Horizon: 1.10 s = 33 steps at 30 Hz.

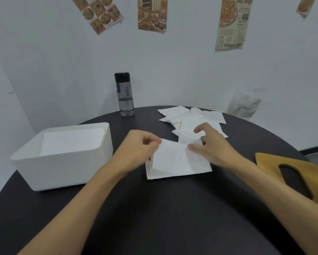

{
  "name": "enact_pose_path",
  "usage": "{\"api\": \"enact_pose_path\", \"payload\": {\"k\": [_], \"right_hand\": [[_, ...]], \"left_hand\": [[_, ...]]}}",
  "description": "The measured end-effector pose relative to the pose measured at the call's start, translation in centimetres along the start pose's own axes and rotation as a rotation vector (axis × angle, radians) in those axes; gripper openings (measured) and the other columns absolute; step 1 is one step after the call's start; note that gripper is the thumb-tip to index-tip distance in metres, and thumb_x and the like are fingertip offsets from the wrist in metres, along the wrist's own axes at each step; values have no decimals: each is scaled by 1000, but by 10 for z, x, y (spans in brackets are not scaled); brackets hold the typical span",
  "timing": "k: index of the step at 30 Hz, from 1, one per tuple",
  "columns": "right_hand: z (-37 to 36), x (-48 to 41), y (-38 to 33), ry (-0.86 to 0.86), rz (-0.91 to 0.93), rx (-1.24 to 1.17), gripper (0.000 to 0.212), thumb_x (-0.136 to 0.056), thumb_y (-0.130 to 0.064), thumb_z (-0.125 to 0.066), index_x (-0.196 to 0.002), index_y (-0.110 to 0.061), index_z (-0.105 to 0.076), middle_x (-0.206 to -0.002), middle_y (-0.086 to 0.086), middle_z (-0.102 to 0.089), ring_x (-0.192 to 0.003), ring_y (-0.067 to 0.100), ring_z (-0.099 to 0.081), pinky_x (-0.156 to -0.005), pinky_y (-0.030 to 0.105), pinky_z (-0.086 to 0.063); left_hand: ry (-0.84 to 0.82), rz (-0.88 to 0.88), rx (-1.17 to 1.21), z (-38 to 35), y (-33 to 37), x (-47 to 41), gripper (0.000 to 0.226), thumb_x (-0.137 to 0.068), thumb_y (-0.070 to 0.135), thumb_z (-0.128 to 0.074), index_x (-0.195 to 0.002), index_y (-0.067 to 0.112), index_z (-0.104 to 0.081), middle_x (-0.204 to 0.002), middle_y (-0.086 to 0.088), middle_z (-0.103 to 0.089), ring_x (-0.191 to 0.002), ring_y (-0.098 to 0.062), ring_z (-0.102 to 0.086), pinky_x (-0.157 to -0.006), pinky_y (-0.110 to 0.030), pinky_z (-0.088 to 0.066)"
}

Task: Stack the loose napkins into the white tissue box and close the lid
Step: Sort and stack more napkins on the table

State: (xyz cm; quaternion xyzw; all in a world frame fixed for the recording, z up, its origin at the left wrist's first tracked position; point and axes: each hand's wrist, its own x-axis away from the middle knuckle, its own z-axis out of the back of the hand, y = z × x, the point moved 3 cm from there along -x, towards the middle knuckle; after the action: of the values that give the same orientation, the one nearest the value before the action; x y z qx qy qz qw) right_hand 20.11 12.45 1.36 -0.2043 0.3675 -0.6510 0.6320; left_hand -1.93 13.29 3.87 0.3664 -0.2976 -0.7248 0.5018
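Note:
The white tissue box (66, 168) stands open on the left of the dark round table, with white napkins (71, 140) lying flat inside. At the table's middle a small pile of napkins (176, 162) lies in front of me. My left hand (138, 148) pinches the top napkin's left corner. My right hand (211, 144) grips its right edge. Behind my hands, several loose napkins (187, 116) are scattered. The wooden lid (276, 164) with an oval slot lies at the right edge.
A clear water bottle (125, 94) with a black cap stands at the table's far edge. A white bag (244, 103) leans against the wall at the back right. The table (173, 208) is bare in front.

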Motion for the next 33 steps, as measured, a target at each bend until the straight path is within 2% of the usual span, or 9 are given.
{"api": "enact_pose_path", "payload": {"k": [5,9,12,15,20,25,27,30,33], "right_hand": [[-11,1,8,-26,39,55,39,-90,-24,-67,-123,-22,-44,-69,0,-43,-59,16,-40,-43,16,-31],[-18,3,7,-53,88,53,39,-91,-27,-68,-121,-25,-44,-71,-1,-43,-60,13,-40,-47,14,-35],[-20,4,3,-72,127,30,36,-91,-30,-69,-118,-27,-46,-71,-1,-49,-62,11,-45,-52,14,-38],[-7,-1,9,46,127,62,26,-93,-30,-65,-116,-24,-53,-84,-5,-62,-80,9,-58,-67,14,-43],[8,-13,33,10,-29,424,47,-93,-34,-64,-136,-19,-54,-134,1,-58,-125,24,-52,-108,42,-37],[12,-22,38,27,-23,446,38,-91,-29,-66,-125,-11,-64,-120,6,-67,-111,29,-60,-89,35,-49],[13,-25,38,44,8,500,7,-88,-23,-65,-89,-16,-66,-88,7,-64,-85,33,-56,-68,33,-44],[10,-26,35,29,79,585,40,-82,-9,-59,-62,-18,-26,-61,5,-27,-64,28,-25,-55,34,-23],[11,-27,30,27,140,652,42,-79,-1,-55,-60,-18,-21,-61,4,-21,-64,25,-19,-55,33,-20]], "left_hand": [[-80,-2,-405,-15,-18,0,13,-91,26,-62,-88,24,-75,-76,6,-63,-72,-14,-62,-64,-24,-47],[-110,-33,-498,-18,-19,1,17,-93,44,-59,-106,36,-65,-120,10,-48,-115,-14,-47,-101,-35,-34],[-238,-30,-587,-21,-18,5,35,-94,52,-52,-129,45,-54,-137,8,-44,-131,-19,-40,-108,-42,-27],[-280,-39,-616,-21,-18,6,39,-93,54,-50,-132,49,-51,-137,9,-44,-133,-20,-38,-108,-43,-27],[-375,-50,-633,-16,-16,7,33,-93,53,-51,-126,54,-49,-133,12,-43,-130,-18,-39,-113,-46,-28],[-432,-70,-611,-13,-15,8,31,-93,50,-53,-124,54,-50,-135,15,-41,-130,-16,-38,-112,-45,-26],[-448,-77,-599,-12,-15,9,29,-94,49,-53,-122,54,-50,-134,16,-41,-129,-15,-39,-111,-45,-27],[-448,-88,-588,-12,-16,9,28,-95,47,-53,-122,52,-51,-132,15,-42,-128,-15,-39,-111,-46,-27],[-445,-90,-589,-13,-15,9,27,-96,46,-53,-122,52,-51,-131,14,-42,-127,-16,-40,-111,-46,-27]]}}
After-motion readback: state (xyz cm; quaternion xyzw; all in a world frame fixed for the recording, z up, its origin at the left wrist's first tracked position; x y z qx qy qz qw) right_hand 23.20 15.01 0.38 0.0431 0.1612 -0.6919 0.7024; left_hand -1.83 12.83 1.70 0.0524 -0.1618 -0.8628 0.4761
